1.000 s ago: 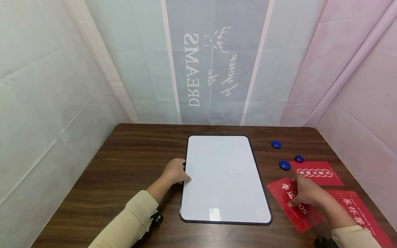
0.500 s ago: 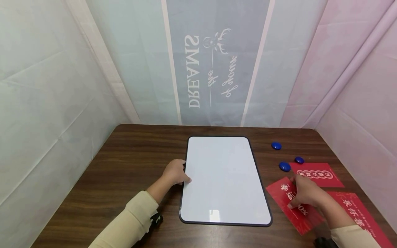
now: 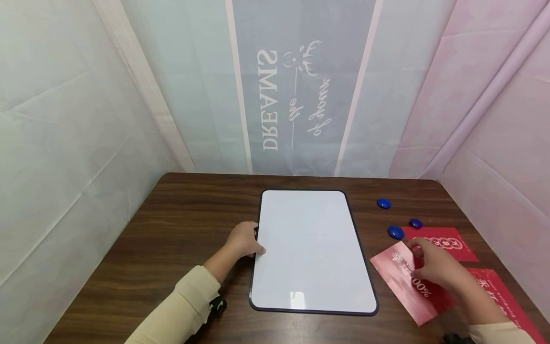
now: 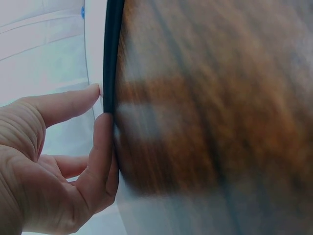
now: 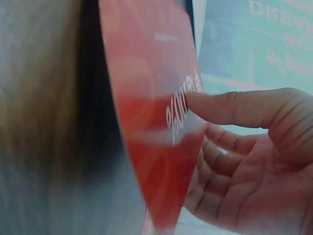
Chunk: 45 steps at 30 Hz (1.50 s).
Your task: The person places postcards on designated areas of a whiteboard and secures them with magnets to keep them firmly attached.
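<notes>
Red is filling my right wrist view: the right hand [image 3: 437,265] is pinching the red card [image 3: 396,268], thumb [image 5: 232,108] on the printed face, the other fingers [image 5: 237,142] sitting behind, all clamped at the long edge away from the whiteboard [image 3: 307,248]. From those fingers the card is lying leftward and toward the person, its long axis running diagonally from far left to near right. I am not able to tell whether its near end is touching the desk [image 3: 202,205]. What I am judging to matter is its left corner, which is sitting just beside the board's right rim; the board's long axis is running away from the person, so the two are not lining up. The right hand is the nearer one; the left hand [image 3: 241,240] is pinching the opposite rim. Farther out, three blue discs [image 3: 396,232] are lying near a second red card [image 3: 455,234].
</notes>
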Each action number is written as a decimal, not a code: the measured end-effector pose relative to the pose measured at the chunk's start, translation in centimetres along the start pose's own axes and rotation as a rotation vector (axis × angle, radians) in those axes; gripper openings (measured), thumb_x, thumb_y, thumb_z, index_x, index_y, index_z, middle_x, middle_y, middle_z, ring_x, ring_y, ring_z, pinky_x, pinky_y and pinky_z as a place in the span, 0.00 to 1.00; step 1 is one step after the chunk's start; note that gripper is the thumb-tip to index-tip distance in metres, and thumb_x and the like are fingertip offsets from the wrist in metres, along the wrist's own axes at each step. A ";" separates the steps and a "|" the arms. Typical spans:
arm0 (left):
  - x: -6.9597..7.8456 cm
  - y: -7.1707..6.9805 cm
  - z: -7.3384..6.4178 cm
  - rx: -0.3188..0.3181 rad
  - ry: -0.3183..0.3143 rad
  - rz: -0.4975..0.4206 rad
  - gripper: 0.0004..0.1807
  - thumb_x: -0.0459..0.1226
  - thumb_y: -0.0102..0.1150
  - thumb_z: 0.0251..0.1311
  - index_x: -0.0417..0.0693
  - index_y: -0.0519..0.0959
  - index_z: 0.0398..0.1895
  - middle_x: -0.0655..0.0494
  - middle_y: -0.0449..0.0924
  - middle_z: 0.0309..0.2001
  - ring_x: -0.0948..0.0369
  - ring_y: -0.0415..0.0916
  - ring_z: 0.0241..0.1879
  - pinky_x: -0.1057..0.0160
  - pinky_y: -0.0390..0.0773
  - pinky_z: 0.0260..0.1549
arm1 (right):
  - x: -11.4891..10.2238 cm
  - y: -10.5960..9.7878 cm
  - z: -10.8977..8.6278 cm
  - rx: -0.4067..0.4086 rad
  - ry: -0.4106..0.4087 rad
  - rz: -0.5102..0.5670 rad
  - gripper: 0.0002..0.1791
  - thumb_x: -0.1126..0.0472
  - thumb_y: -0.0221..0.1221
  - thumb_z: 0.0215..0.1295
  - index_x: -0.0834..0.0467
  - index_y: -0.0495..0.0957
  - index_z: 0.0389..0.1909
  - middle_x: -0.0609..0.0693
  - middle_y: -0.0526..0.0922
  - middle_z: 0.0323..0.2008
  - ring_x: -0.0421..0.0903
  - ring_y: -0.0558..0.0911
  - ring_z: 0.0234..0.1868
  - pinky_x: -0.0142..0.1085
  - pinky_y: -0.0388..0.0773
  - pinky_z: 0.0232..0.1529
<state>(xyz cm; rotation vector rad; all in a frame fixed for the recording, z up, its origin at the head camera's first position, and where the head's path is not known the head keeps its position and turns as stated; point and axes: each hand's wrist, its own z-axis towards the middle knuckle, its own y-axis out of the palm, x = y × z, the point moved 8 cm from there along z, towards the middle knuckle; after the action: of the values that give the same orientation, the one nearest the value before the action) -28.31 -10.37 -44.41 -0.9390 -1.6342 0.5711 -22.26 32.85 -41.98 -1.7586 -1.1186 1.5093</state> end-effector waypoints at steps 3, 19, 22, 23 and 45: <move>0.0 0.0 0.1 -0.003 0.007 0.002 0.45 0.35 0.78 0.44 0.32 0.66 0.66 0.41 0.77 0.49 0.62 0.78 0.18 0.65 0.80 0.24 | 0.3 -0.7 -0.3 -0.017 0.005 0.050 0.33 0.73 0.69 0.48 0.73 0.66 0.55 0.61 0.77 0.39 0.55 0.77 0.39 0.49 0.82 0.36; -0.1 0.0 0.2 -0.041 0.004 -0.071 0.45 0.29 0.76 0.44 0.32 0.65 0.67 0.40 0.76 0.52 0.62 0.79 0.18 0.65 0.81 0.23 | 0.9 -2.6 -0.9 0.031 -0.025 0.177 0.30 0.71 0.66 0.57 0.73 0.65 0.59 0.61 0.76 0.43 0.52 0.77 0.41 0.36 0.82 0.34; -0.2 0.0 0.2 -0.038 0.018 -0.088 0.45 0.28 0.76 0.44 0.30 0.65 0.67 0.40 0.75 0.52 0.61 0.79 0.18 0.65 0.81 0.22 | 0.8 -2.7 -0.9 0.054 -0.019 0.234 0.31 0.71 0.64 0.60 0.74 0.63 0.61 0.62 0.75 0.45 0.50 0.77 0.40 0.33 0.81 0.33; -0.1 0.1 0.2 -0.038 0.023 -0.092 0.45 0.28 0.76 0.43 0.30 0.65 0.67 0.39 0.75 0.52 0.61 0.79 0.18 0.65 0.82 0.22 | 0.8 -2.7 -0.9 0.057 -0.016 0.255 0.31 0.71 0.63 0.61 0.74 0.62 0.62 0.63 0.74 0.46 0.48 0.76 0.40 0.33 0.81 0.33; -0.1 0.0 0.3 -0.042 0.019 -0.094 0.44 0.28 0.76 0.44 0.30 0.65 0.67 0.39 0.75 0.53 0.61 0.79 0.19 0.65 0.82 0.22 | 0.0 -2.0 -0.4 0.058 0.019 0.643 0.39 0.60 0.63 0.65 0.68 0.52 0.68 0.47 0.77 0.44 0.39 0.81 0.40 0.42 0.85 0.40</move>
<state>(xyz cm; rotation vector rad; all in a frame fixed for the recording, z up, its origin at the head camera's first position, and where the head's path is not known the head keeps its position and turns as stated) -28.55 -10.45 -44.58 -0.8909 -1.6696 0.4643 -22.33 33.91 -40.26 -2.2066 -0.4985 1.8465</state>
